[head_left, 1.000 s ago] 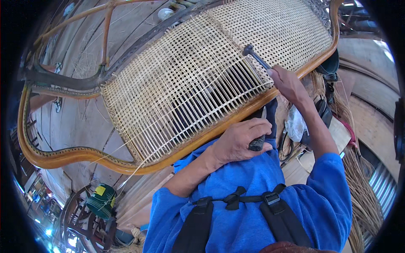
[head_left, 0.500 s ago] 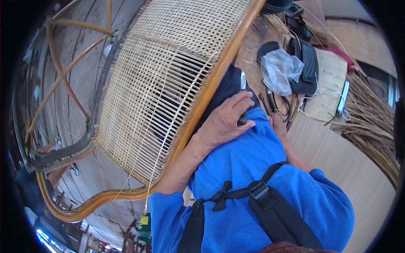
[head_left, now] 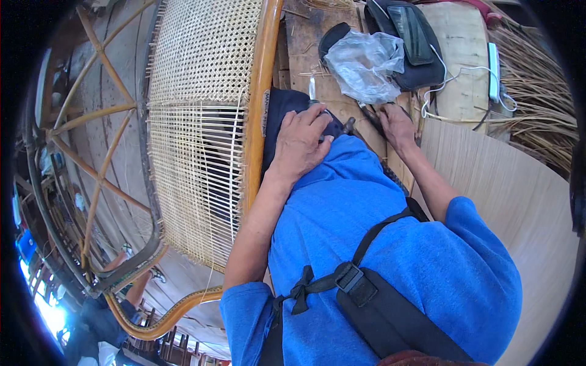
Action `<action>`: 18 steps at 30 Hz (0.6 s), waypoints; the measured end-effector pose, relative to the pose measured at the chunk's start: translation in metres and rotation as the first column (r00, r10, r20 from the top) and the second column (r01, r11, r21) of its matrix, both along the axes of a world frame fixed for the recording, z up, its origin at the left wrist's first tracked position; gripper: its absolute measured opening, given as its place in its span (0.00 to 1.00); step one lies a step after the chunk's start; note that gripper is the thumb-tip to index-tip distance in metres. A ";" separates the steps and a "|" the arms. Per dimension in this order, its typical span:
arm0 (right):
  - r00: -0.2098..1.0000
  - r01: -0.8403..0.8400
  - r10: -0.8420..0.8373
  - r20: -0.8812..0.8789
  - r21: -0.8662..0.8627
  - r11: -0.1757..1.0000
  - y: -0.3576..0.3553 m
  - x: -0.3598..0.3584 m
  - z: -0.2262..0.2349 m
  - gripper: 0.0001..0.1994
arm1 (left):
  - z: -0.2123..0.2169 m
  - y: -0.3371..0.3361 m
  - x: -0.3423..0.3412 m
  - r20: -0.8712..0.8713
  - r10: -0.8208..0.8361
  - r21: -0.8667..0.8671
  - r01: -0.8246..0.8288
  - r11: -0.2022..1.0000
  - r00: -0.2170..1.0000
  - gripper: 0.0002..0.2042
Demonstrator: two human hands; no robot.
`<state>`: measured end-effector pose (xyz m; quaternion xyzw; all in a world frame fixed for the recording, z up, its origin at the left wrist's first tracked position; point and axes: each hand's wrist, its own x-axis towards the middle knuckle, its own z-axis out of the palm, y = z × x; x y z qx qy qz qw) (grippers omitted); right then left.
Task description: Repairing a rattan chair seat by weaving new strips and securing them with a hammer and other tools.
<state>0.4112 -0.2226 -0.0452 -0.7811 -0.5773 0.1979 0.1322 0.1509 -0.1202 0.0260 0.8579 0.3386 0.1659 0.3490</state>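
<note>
Frame: one orange rattan chair frame with woven cane panel, left half of the picture, standing tilted.
Label: one small tan strip on the frame's orange rail, upper centre.
Bag: one crumpled clear plastic bag, top centre, on a black pouch.
Left hand: flat, unclenched, on dark cloth beside the rail.
Right hand: on the wooden boards; grip cannot be told.

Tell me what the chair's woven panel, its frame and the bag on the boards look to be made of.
Woven panel: pale cane or rattan strips, matte, open mesh above and bare parallel strands below. Frame: likely bent rattan or wood, glossy orange-brown, seemingly varnished. Bag: thin clear plastic, crinkled and shiny. The left hand rests beside the frame.
</note>
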 end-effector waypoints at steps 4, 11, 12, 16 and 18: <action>0.993 -0.029 0.045 0.109 -0.142 0.989 0.006 0.002 -0.005 0.08 | -0.002 0.003 0.006 -0.104 -0.083 0.028 0.086 0.996 0.991 0.15; 0.997 -0.006 0.008 0.074 -0.034 0.999 -0.014 0.019 -0.014 0.06 | -0.001 0.005 0.013 -0.177 -0.088 0.036 0.096 0.995 0.980 0.14; 0.997 0.024 -0.020 0.077 -0.059 0.998 -0.017 0.016 -0.010 0.05 | -0.002 0.006 0.013 -0.181 -0.098 0.039 0.107 0.993 0.978 0.14; 0.997 0.013 -0.036 0.067 0.311 0.950 -0.018 -0.010 0.014 0.07 | -0.007 0.009 0.015 -0.241 -0.106 0.048 0.121 0.992 0.965 0.14; 0.986 0.051 -0.035 -0.164 0.098 0.994 -0.033 -0.027 0.006 0.07 | -0.009 0.005 0.016 -0.278 -0.109 0.035 0.124 0.992 0.954 0.14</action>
